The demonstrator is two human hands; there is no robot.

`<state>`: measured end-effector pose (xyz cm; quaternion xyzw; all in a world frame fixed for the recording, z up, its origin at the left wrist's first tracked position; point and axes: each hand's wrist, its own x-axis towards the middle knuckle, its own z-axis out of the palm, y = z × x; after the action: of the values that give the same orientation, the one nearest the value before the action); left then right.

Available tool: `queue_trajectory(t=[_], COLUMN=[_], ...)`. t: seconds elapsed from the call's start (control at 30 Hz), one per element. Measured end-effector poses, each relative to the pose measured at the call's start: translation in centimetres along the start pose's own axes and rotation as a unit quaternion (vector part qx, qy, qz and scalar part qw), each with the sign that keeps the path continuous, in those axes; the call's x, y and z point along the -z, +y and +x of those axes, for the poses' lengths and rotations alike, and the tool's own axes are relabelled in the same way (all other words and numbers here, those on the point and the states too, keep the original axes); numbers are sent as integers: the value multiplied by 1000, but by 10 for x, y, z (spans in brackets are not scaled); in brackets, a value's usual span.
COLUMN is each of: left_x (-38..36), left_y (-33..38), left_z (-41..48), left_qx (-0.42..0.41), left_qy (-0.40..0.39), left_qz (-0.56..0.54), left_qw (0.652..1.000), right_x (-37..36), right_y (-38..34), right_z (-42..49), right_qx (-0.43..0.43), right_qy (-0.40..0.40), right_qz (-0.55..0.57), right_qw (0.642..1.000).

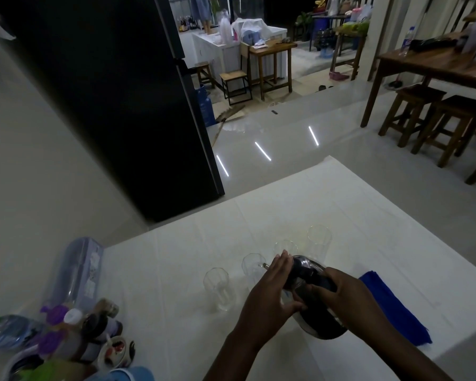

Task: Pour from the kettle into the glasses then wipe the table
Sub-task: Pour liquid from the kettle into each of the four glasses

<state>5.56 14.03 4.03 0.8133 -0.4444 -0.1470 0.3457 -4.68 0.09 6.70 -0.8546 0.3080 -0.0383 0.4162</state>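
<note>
Shiny dark metal kettle (323, 324) tilted above white counter (176, 257), spout at one of four clear drinking glasses (252, 266) standing in a row. Right hand (341, 295) grips its handle; left hand (270, 292) lies straight-fingered against its side. Blue cloth (393, 306) just right.

One head-worn wide-angle view, facing forward and down, close over the table (300, 213), floor (286, 125) farther ahead

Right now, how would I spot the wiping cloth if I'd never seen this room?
Find the big white table near the tall black fridge. On it, just right of the dark kettle, lies the cloth. It is the only bright blue, flat thing there; its neighbours are clear glasses.
</note>
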Motion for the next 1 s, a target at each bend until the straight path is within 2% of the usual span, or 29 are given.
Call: queue_trajectory(t=[0.57,1.0], left_x=[0,-3], left_y=[-3,0], left_z=[0,-3], left_qx=[3,-15], left_qy=[1,-8], left_qz=[3,38], left_qw=[1000,999], right_x=[-1,-1], right_y=[-4,1], right_z=[1,-10], right_qx=[4,-11], right_qy=[-4,-29], right_qz=[-6,61], right_qw=[1000,998])
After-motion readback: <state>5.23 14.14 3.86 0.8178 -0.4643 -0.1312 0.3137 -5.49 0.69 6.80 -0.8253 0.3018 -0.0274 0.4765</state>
